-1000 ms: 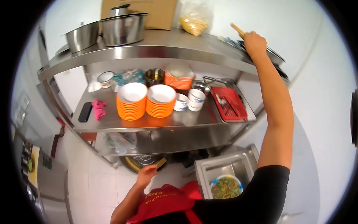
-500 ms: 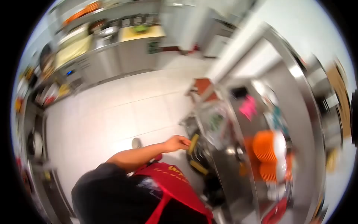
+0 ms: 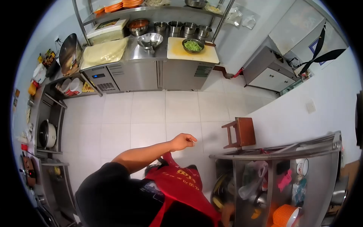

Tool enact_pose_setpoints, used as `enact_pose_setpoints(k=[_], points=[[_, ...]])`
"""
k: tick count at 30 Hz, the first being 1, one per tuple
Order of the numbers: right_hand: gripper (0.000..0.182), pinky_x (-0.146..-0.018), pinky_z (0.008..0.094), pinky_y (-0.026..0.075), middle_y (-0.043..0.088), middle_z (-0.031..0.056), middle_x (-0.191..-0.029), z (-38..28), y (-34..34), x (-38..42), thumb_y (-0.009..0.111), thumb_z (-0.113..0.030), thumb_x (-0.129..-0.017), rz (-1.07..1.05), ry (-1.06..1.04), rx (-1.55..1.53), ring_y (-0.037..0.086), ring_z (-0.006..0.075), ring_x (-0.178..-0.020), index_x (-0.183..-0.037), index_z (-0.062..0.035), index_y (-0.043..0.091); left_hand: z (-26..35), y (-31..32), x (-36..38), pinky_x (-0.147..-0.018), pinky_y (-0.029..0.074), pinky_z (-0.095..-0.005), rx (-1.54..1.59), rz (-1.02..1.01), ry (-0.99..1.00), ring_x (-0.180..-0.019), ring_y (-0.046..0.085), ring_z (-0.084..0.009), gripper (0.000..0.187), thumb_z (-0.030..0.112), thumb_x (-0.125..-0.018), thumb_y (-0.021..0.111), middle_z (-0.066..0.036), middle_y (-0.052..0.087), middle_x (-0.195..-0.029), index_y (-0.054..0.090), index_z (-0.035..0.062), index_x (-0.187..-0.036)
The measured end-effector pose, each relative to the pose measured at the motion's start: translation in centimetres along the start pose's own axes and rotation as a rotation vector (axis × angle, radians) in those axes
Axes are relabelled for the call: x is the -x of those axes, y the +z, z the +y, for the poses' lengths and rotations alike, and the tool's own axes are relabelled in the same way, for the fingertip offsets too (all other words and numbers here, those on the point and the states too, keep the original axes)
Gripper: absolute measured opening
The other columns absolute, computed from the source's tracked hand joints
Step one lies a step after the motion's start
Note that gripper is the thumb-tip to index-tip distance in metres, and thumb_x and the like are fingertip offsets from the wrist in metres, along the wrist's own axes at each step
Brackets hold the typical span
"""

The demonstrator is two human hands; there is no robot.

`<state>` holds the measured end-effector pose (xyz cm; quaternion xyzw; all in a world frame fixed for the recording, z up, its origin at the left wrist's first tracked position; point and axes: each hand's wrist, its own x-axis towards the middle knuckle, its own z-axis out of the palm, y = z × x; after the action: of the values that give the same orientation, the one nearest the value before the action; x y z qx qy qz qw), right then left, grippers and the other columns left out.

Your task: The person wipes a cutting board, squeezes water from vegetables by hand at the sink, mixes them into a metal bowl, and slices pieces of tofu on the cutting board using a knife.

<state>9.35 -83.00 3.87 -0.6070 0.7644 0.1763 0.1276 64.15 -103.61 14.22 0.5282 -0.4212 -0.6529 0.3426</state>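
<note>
My left hand (image 3: 184, 142) hangs over the tiled floor in front of the red apron (image 3: 181, 179). Its fingers are loosely bent, with nothing seen in them. At the lower edge, a blurred part of my right hand (image 3: 227, 212) shows beside the steel rack (image 3: 242, 156), with its fingers hidden. It overlaps a dark, rounded thing with yellow strips (image 3: 217, 201); I cannot tell whether the hand holds it. On the rack nearby are a clear plastic bag (image 3: 252, 181), a pink cloth (image 3: 285, 180) and stacked orange bowls (image 3: 284, 215).
A reddish-brown stool (image 3: 245, 131) stands beyond the rack. Along the far wall runs a steel counter (image 3: 141, 73) with a cutting board (image 3: 210, 56), a bowl of chopped greens (image 3: 193, 46) and metal pots (image 3: 175, 28). A rice cooker (image 3: 48, 134) sits on the left shelf.
The view has turned toward the far counter, and the rack has shifted down and right in view. My left hand is now apart from the yellow-stripped dark thing, which it overlapped before.
</note>
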Motion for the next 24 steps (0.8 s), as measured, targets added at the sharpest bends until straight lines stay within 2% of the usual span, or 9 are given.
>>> enact_pose_setpoints(k=[2, 3, 5, 7, 8, 11, 13, 19, 24], points=[[0.018, -0.074, 0.0426, 0.050, 0.066, 0.0218, -0.088, -16.1, -6.8, -8.8, 0.058, -0.013, -0.079, 0.135, -0.022, -0.673, 0.064, 0.0377, -0.083, -0.087, 0.0009, 0.064, 0.6, -3.4, -1.5, -0.082, 0.048, -0.0272, -0.028, 0.086, 0.043, -0.089, 0.059, -0.0141, 0.028, 0.008, -0.085, 0.067, -0.008, 0.065, -0.098, 0.065, 0.0040, -0.113], [0.027, -0.071, 0.0448, 0.051, 0.065, 0.0200, -0.086, -21.6, -8.0, -14.6, 0.064, -0.028, -0.077, 0.173, -0.238, -0.593, 0.064, 0.0365, -0.083, -0.087, -0.0021, 0.064, 0.9, -5.1, -2.0, -0.082, 0.048, -0.0272, -0.025, 0.090, 0.035, -0.089, 0.059, -0.0141, 0.028, 0.008, -0.085, 0.067, -0.008, 0.065, -0.098, 0.065, 0.0040, -0.113], [0.019, -0.072, 0.0411, 0.051, 0.066, 0.0182, -0.083, -33.7, -13.0, -22.4, 0.061, -0.017, -0.080, 0.272, -0.527, -0.613, 0.064, 0.0334, -0.079, -0.089, -0.0021, 0.066, 1.5, -9.0, -3.1, -0.085, 0.047, -0.0284, 0.128, 0.126, -0.065, -0.092, 0.061, -0.0159, 0.028, 0.006, -0.085, 0.065, -0.010, 0.066, -0.098, 0.065, 0.0020, -0.113], [0.013, -0.060, 0.0335, 0.049, 0.063, 0.0116, -0.072, -45.2, -16.9, -30.4, 0.060, -0.013, -0.083, 0.302, -0.759, -0.883, 0.062, 0.0206, -0.066, -0.083, -0.0004, 0.064, 0.6, -12.6, -4.6, -0.083, 0.048, -0.0279, 0.164, 0.224, -0.052, -0.089, 0.061, -0.0150, 0.028, 0.006, -0.085, 0.065, -0.009, 0.067, -0.095, 0.064, 0.0010, -0.112], [0.009, -0.050, 0.0287, 0.045, 0.060, 0.0079, -0.068, -50.4, -19.4, -34.1, 0.058, -0.008, -0.085, 0.005, -0.692, -1.060, 0.056, 0.0147, -0.056, -0.084, 0.0002, 0.062, 0.6, -14.7, -5.6, -0.081, 0.048, -0.0275, 0.187, 0.309, -0.028, -0.087, 0.062, -0.0141, 0.028, 0.006, -0.085, 0.064, -0.008, 0.068, -0.091, 0.064, 0.0001, -0.112], [0.015, -0.054, 0.0299, 0.049, 0.063, 0.0095, -0.068, -63.5, -28.0, -42.0, 0.056, -0.006, -0.086, -0.152, -0.778, -1.396, 0.061, 0.0186, -0.057, -0.098, 0.0016, 0.062, 2.3, -19.9, -7.6, -0.080, 0.048, -0.0272, 0.148, 0.630, -0.048, -0.087, 0.060, -0.0136, 0.028, 0.005, -0.085, 0.064, -0.008, 0.066, -0.093, 0.064, -0.0006, -0.112], [0.024, -0.071, 0.0338, 0.053, 0.066, 0.0147, -0.094, -70.1, -29.0, -49.2, 0.061, -0.005, -0.084, 0.268, -0.931, -0.898, 0.065, 0.0270, -0.080, -0.107, 0.0001, 0.061, 2.0, -23.8, -10.4, -0.079, 0.047, -0.0267, 0.187, 0.818, -0.064, -0.086, 0.059, -0.0133, 0.028, 0.006, -0.085, 0.064, -0.007, 0.065, -0.094, 0.064, -0.0013, -0.111], [0.031, -0.096, 0.0424, 0.044, 0.055, 0.0105, -0.124, -81.1, -34.9, -62.0, 0.059, -0.006, -0.082, 0.615, -1.055, -0.309, 0.052, 0.0293, -0.113, -0.113, -0.0053, 0.061, 6.9, -27.8, -21.1, -0.074, 0.050, -0.0297, -0.071, 0.886, -0.046, -0.082, 0.062, -0.0155, 0.027, 0.008, -0.083, 0.065, -0.009, 0.067, -0.089, 0.064, -0.0025, -0.108], [0.027, -0.089, 0.0380, 0.047, 0.059, 0.0085, -0.100, -80.9, -35.4, -69.1, 0.056, -0.003, -0.079, 0.594, -1.410, -0.168, 0.055, 0.0261, -0.099, -0.104, -0.0062, 0.065, 11.8, -31.9, -36.4, -0.081, 0.050, -0.0405, -0.601, 0.924, 0.093, -0.093, 0.059, -0.0348, 0.027, 0.003, -0.078, 0.062, -0.016, 0.062, -0.100, 0.064, 0.0029, -0.105]])
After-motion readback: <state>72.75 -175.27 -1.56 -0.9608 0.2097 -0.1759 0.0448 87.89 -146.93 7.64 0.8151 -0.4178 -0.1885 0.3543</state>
